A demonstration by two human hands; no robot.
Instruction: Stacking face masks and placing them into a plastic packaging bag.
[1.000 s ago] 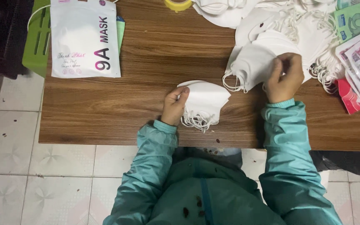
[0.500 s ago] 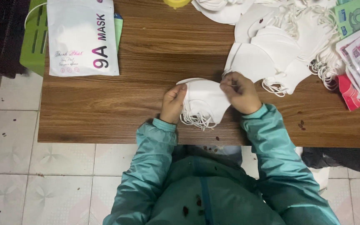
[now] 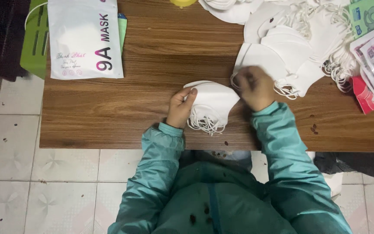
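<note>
Stack of folded white fabric face masks [image 3: 213, 104] lay on brown wooden counter [image 3: 161, 65], near its front edge. Left hand [image 3: 180, 106] gripped stack's left side. Right hand [image 3: 254, 89], blurred, just right of stack; grip unclear. White printed pouch [image 3: 85, 39] sat far left.
</note>
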